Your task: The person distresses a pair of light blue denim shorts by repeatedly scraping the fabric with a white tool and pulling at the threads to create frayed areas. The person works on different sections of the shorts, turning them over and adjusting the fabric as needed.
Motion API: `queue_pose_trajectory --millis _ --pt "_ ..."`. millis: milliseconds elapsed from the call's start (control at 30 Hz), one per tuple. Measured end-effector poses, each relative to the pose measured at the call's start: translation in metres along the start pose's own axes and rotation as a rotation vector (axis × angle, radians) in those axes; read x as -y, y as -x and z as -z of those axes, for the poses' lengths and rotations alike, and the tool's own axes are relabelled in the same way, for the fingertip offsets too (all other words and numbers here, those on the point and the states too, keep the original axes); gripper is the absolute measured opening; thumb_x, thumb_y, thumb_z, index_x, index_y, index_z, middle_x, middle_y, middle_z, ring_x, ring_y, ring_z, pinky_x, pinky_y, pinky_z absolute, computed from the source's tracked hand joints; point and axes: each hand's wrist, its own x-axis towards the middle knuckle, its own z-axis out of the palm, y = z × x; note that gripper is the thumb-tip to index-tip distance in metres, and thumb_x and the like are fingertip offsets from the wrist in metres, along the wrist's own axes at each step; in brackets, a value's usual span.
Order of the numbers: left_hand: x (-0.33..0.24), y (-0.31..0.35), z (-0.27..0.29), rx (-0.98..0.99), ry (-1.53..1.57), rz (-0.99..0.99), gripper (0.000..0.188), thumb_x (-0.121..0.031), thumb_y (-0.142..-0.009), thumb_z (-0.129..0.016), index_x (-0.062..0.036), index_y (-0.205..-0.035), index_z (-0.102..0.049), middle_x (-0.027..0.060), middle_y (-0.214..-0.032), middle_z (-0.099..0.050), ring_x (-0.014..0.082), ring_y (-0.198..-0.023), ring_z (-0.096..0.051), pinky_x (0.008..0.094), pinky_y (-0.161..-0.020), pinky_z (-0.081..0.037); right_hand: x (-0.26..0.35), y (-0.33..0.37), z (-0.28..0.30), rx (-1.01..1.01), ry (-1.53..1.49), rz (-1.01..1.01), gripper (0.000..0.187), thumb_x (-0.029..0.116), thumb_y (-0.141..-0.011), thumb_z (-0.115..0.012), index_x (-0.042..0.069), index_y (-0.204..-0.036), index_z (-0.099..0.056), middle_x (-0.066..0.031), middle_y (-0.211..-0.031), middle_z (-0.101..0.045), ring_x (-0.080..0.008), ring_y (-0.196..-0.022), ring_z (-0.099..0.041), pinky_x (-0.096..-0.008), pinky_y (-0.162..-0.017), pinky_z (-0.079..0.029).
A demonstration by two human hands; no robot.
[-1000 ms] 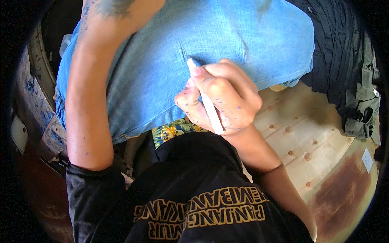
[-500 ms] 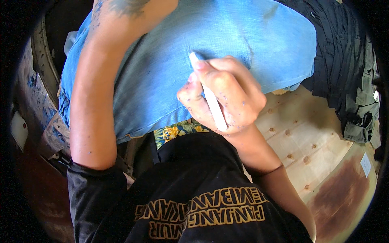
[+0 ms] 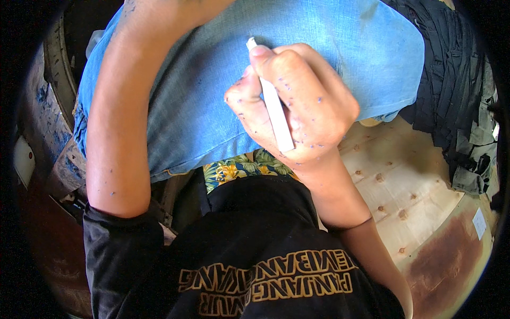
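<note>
A pair of light blue jeans lies stretched out before me, its denim faded paler toward the right. My right hand is closed around a slim white stick, whose exact kind I cannot make out. The stick's blunt tip points away from me, at or just above the denim. Small dark blue specks dot the skin of that hand. My left hand reaches to the far left part of the jeans, cut off by the upper edge, so its fingers are out of view.
At the right hangs a heap of black cloth. Below it is a cream quilted pad beside a brown-stained curved surface. A blue-smeared, worn metal-looking rim stands at the left. Patterned floral cloth shows under the jeans.
My right hand has moved farther away from me across the denim, carrying the white stick with it. My left hand has slipped slightly farther out past the upper edge.
</note>
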Motion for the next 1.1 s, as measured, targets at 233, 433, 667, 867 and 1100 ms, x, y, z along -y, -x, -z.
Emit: queue_pose_trajectory --millis 233,433,667,867,1100 --pt "0.008 0.011 -0.006 -0.094 0.072 -0.106 0.015 -0.02 -0.084 -0.083 -0.0056 -0.088 -0.081 0.0206 -0.078 -0.071 0.0376 -0.067 -0.07 0.0417 -0.065 -0.054 0.022 0.026 0.004 0.008 -0.031 -0.031 0.034 0.005 -0.071 -0.088 0.0 -0.101 -0.072 -0.0088 -0.079 -0.064 -0.0262 -0.062 -0.06 -0.0354 -0.055 -0.049" --pt "0.013 0.011 -0.002 -0.042 -0.06 -0.081 0.022 -0.022 -0.085 -0.083 -0.0023 -0.08 -0.075 0.0221 -0.072 -0.066 0.0409 -0.065 -0.064 0.0434 -0.063 -0.051 0.014 0.021 -0.007 -0.098 -0.082 -0.006 0.041 -0.001 -0.07 -0.088 -0.001 -0.107 -0.072 -0.0079 -0.077 -0.067 -0.0251 -0.062 -0.063 -0.0327 -0.056 -0.051" --pt "0.019 0.007 -0.007 -0.022 -0.067 -0.079 0.023 -0.022 -0.084 -0.083 -0.002 -0.08 -0.074 0.0223 -0.072 -0.065 0.0415 -0.065 -0.063 0.0436 -0.063 -0.051 0.011 0.015 -0.009 -0.046 -0.025 -0.003 0.039 0.0 -0.069 -0.087 0.001 -0.106 -0.073 -0.0074 -0.076 -0.065 -0.0258 -0.061 -0.061 -0.0346 -0.055 -0.05" --pt "0.017 0.015 -0.013 -0.075 -0.069 -0.06 0.015 -0.02 -0.084 -0.083 -0.0054 -0.085 -0.08 0.0182 -0.076 -0.072 0.0371 -0.069 -0.07 0.0409 -0.067 -0.055 0.023 0.034 -0.005 -0.06 -0.061 0.005 0.038 -0.002 -0.069 -0.085 0.001 -0.105 -0.072 -0.0079 -0.077 -0.064 -0.0255 -0.059 -0.06 -0.0343 -0.053 -0.049" --pt "0.008 0.005 -0.009 -0.086 -0.115 -0.052 0.013 -0.019 -0.084 -0.083 -0.0065 -0.087 -0.082 0.0171 -0.078 -0.074 0.0361 -0.07 -0.071 0.0406 -0.069 -0.056 0.013 0.016 -0.006 -0.088 -0.024 -0.023 0.039 -0.002 -0.068 -0.086 0.0 -0.104 -0.072 -0.0084 -0.079 -0.066 -0.0261 -0.062 -0.063 -0.0342 -0.054 -0.05"
